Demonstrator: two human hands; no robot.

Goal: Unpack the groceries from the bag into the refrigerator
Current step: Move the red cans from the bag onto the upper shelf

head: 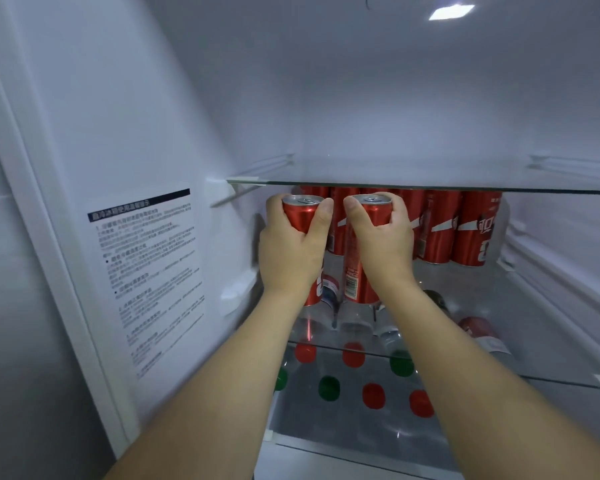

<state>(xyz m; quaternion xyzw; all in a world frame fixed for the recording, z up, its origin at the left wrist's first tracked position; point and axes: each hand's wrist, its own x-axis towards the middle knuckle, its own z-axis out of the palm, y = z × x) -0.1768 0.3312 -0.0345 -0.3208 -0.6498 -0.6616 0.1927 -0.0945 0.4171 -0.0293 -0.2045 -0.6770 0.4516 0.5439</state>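
Observation:
Both arms reach into the open refrigerator, under the upper glass shelf [430, 187]. My left hand [291, 247] grips a tall red soda can [300, 216] near its top. My right hand [383, 240] grips a second red soda can [357, 275] the same way, close beside the first. Both cans stand upright at the front left of the middle glass shelf [499, 370]; whether their bases touch it I cannot tell. A row of several matching red cans [465, 230] stands behind them at the back of that shelf. The grocery bag is out of view.
Below the middle shelf stand several clear bottles with red caps [373, 395] and green caps [329, 388]. A printed label [149, 275] is stuck on the left inner wall. The top shelf bears nothing visible. The right side wall has shelf rails [551, 289].

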